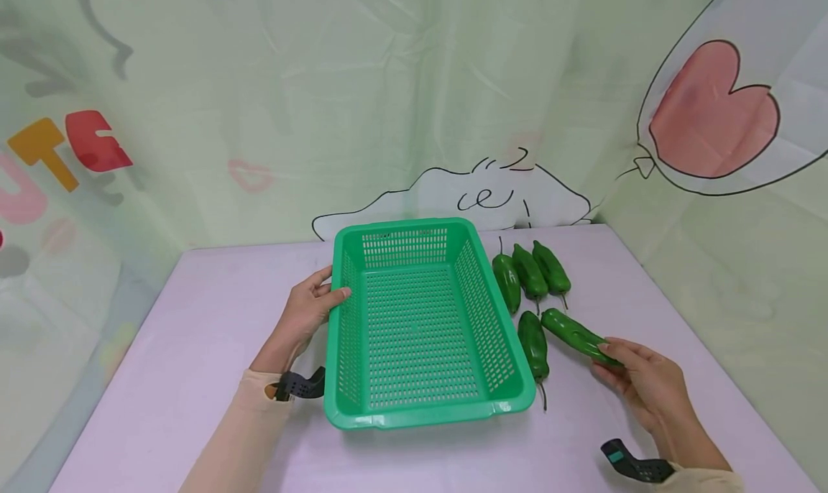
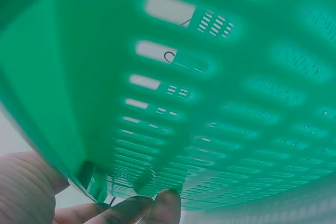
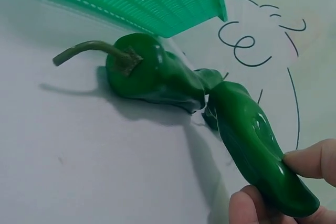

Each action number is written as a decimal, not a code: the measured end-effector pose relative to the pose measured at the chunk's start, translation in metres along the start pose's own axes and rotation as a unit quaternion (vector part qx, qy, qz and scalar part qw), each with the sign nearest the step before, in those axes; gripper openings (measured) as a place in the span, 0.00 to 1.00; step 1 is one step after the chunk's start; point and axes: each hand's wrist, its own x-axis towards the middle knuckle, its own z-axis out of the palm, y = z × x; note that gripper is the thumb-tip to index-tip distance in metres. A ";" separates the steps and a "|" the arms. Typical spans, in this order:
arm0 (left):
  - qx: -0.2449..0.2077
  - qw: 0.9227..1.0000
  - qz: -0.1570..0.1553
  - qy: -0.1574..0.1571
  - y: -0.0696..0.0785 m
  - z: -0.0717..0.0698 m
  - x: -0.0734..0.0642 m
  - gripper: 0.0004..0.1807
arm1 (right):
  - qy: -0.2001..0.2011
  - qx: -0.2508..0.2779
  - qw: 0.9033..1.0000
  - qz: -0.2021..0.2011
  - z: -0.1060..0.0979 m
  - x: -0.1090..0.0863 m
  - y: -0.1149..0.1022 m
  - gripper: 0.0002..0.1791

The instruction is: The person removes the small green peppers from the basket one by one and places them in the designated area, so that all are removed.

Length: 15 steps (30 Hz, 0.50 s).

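Observation:
A green plastic basket point(image 1: 427, 415) with slotted walls fills the middle of the head view. My left hand point(image 1: 309, 306) grips its left rim, thumb over the edge; in the left wrist view the fingers point(image 2: 163, 208) lie against the outside of the slotted wall. To the right, my right hand point(image 1: 647, 385) pinches one end of a green pepper point(image 1: 572, 333) between thumb and fingers. The right wrist view shows this pepper point(image 3: 257, 145) slanting beside another green pepper point(image 3: 152, 72) with a curved stem, which lies on the table. Whether the basket's underside touches the table I cannot tell.
Three more green peppers point(image 1: 530, 272) lie side by side behind, near the basket's far right corner. The table point(image 1: 213, 320) is covered in pale lilac. A printed curtain point(image 1: 291, 105) stands along its back and sides.

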 end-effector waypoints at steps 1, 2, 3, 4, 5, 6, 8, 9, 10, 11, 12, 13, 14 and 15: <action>0.000 1.000 -0.001 0.001 0.000 0.000 0.000 0.38 | 0.008 -0.002 1.000 0.001 0.001 0.000 0.001 0.11; 0.001 1.000 -0.001 0.001 0.000 0.000 0.000 0.38 | 0.016 -0.004 1.000 0.002 0.002 0.001 0.002 0.11; 0.001 1.000 0.000 0.000 0.000 0.000 0.000 0.38 | 0.023 -0.005 1.000 0.003 0.003 0.001 0.002 0.11; 0.002 1.000 0.000 0.000 0.000 0.000 0.000 0.38 | 0.028 -0.007 1.000 0.003 0.003 0.001 0.003 0.11; 0.003 1.000 0.002 -0.001 0.000 0.000 0.000 0.39 | 0.031 -0.007 0.999 0.004 0.004 0.002 0.004 0.10; 0.004 1.000 0.002 -0.001 0.000 0.000 0.000 0.38 | 0.036 -0.008 0.999 0.004 0.005 0.002 0.005 0.10; 0.006 1.000 0.004 -0.002 0.001 0.001 -0.001 0.38 | 0.040 -0.015 0.999 0.003 0.006 0.002 0.006 0.10; 0.006 1.000 0.003 -0.003 0.001 0.001 -0.001 0.38 | 0.042 -0.020 0.999 0.001 0.007 0.002 0.007 0.10; 0.005 1.000 0.003 -0.003 0.001 0.001 -0.001 0.38 | 0.043 -0.025 0.999 0.000 0.007 0.002 0.007 0.09; 0.004 1.000 0.003 -0.003 0.001 0.000 -0.001 0.38 | 0.044 -0.032 0.999 -0.002 0.008 0.003 0.008 0.08; 0.003 1.000 0.001 -0.002 0.000 0.000 -0.001 0.38 | 0.045 -0.039 0.998 -0.005 0.009 0.003 0.009 0.07; 0.002 1.000 0.001 -0.001 0.000 0.000 0.000 0.38 | 0.047 -0.046 0.998 -0.006 0.010 0.003 0.009 0.06; 0.001 1.000 0.000 -0.001 0.000 0.000 0.000 0.38 | 0.048 -0.052 0.997 -0.007 0.011 0.003 0.009 0.05; 0.001 1.000 -0.001 -0.001 -0.001 0.000 0.000 0.38 | 0.051 -0.057 0.997 -0.008 0.012 0.003 0.010 0.05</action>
